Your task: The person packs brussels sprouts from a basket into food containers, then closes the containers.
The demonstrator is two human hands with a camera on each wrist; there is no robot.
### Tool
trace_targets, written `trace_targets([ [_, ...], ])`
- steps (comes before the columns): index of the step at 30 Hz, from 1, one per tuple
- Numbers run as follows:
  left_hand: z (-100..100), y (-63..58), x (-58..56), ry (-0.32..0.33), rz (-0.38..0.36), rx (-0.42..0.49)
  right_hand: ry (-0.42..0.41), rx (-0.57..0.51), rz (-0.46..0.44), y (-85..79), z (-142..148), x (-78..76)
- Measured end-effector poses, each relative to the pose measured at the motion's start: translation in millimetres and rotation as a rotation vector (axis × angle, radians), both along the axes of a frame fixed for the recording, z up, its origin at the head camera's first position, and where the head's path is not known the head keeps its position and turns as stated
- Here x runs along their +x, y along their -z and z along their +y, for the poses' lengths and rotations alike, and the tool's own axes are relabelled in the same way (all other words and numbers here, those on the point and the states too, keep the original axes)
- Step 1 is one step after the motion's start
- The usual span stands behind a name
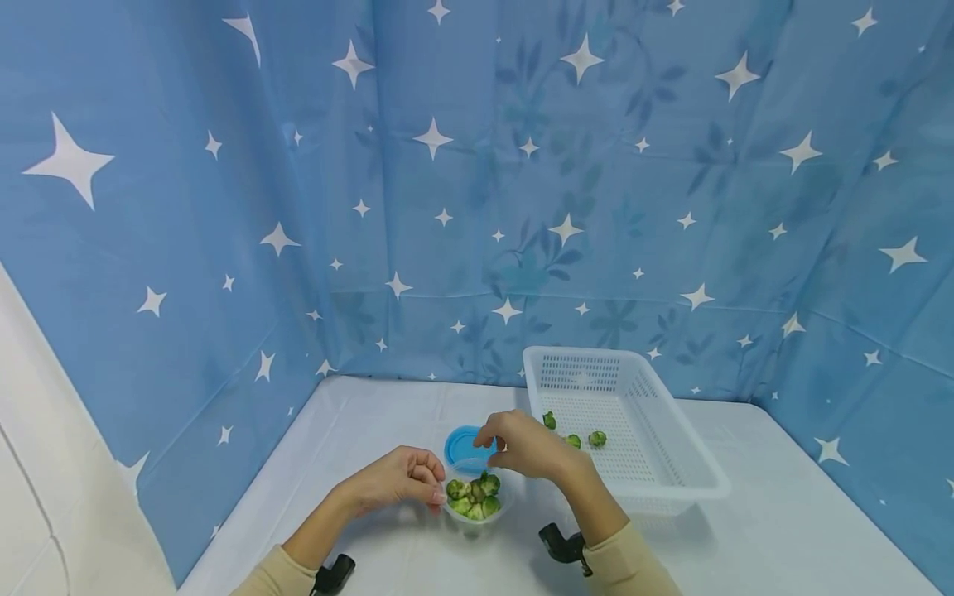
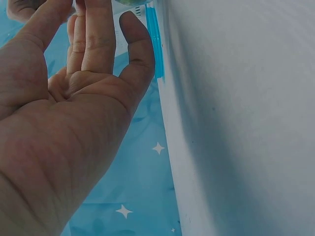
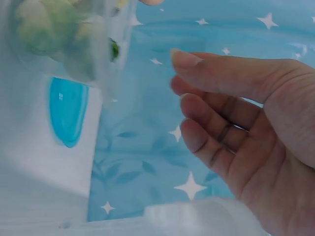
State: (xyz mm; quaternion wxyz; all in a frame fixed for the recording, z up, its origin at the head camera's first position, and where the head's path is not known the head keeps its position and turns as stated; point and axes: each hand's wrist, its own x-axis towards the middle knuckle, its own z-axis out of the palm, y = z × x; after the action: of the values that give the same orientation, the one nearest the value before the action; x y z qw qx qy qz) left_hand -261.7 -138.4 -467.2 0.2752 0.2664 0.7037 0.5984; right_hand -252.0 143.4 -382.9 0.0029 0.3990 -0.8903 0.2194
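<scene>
A small clear tub (image 1: 471,519) of Brussels sprouts (image 1: 477,495) stands on the white table. At its left rim is my left hand (image 1: 406,478), fingers bent and thumb pinching the edge. In the left wrist view, that hand's (image 2: 93,83) fingertips run off the top. My right hand (image 1: 525,444) hovers behind and right of the tub, fingers loosely bent and apart from the thumb. Nothing lies between them in the right wrist view, where the hand (image 3: 246,118) is beside the tub (image 3: 106,64). A blue lid (image 1: 464,447) lies just behind the tub, partly covered by the right fingers.
Back right stands a white perforated basket (image 1: 704,459) with a few Brussels sprouts (image 1: 597,439) at its left side. A blue curtain (image 1: 462,182) with white stars encloses the back and sides of the white table (image 1: 387,555).
</scene>
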Motion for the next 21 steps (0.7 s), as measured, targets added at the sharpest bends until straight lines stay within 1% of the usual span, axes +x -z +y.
trace_targets([
  [3, 0, 0.5, -0.1, 0.002, -0.008, 0.002, 0.026, -0.039, 0.035, -5.2, 4, -0.7],
  [6, 0, 1.0, -0.5, 0.002, -0.016, 0.003, 0.053, -0.048, 0.049, -10.4, 7, -2.4],
  [12, 1, 1.3, -0.9, -0.001, -0.020, 0.005, 0.100, -0.054, 0.058, -24.0, 14, -0.8],
  [18, 1, 1.4, -0.6, -0.004, -0.011, 0.001, 0.128, -0.079, 0.071, -40.3, 22, 2.6],
  [21, 1, 1.4, -0.4, -0.003, -0.007, 0.002, 0.142, -0.082, 0.064, -48.0, 26, 2.8],
])
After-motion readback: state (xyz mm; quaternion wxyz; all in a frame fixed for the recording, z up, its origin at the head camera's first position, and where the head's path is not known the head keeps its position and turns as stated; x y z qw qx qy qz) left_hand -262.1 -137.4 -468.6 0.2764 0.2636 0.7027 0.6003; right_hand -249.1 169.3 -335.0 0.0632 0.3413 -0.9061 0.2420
